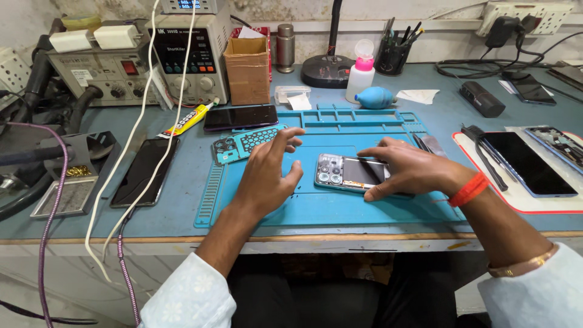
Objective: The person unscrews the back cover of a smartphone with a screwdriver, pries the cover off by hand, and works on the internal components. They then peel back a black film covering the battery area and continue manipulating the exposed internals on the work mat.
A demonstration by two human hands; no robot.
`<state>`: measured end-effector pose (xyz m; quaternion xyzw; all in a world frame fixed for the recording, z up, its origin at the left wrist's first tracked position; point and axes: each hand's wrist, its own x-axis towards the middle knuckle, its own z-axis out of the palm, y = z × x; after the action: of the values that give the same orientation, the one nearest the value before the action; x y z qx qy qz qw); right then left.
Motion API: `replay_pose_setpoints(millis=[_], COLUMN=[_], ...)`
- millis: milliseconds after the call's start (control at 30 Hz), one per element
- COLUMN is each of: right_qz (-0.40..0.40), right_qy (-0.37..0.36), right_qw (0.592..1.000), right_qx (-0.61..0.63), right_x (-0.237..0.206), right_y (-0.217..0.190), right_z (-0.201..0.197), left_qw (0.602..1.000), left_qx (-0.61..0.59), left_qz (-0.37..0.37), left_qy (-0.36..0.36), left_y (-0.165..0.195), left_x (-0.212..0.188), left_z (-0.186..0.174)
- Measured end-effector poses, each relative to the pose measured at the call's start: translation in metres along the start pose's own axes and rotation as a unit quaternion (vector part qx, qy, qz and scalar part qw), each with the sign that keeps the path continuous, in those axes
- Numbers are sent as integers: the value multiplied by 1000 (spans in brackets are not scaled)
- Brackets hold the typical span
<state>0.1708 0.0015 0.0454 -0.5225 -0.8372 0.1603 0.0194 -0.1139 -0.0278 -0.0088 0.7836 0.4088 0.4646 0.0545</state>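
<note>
Head view: my right hand (pixel 408 170) presses flat on the opened phone (pixel 351 172) at mid blue mat (pixel 255 209), gripping nothing. My left hand (pixel 267 173) hovers just left, fingers spread, empty. Risk: heavy palm pressure may crack exposed parts or slide the phone.

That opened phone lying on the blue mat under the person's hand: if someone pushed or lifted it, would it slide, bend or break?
The opened phone lies flat, so it probably won't roll or tip. The blue mat looks rubbery, so it likely grips rather than slides. With its back off and camera parts bare, it seems fragile; the right hand rests on it.
</note>
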Motion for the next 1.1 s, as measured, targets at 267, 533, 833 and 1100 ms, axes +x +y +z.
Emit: replay_pose_setpoints(millis=[267,533,833,1100], right_qz=[-54,-164,-270,-257], right_qy=[5,207,236,194], right_qw=[997,955,911,926], right_qx=[48,-134,-201,-196], right_x=[0,-8,-4,-3], right_y=[-12,-40,-63,-68], right_z=[-25,-9,9,6], left_qw=[999,993,984,984], left_qx=[-8,-71,-107,-100], left_qz=[-39,-82,-115,-106], left_qy=[14,54,89,100], left_y=[4,6,9,7], left_x=[-13,-12,-12,-13], left_z=[-16,-15,-14,-13])
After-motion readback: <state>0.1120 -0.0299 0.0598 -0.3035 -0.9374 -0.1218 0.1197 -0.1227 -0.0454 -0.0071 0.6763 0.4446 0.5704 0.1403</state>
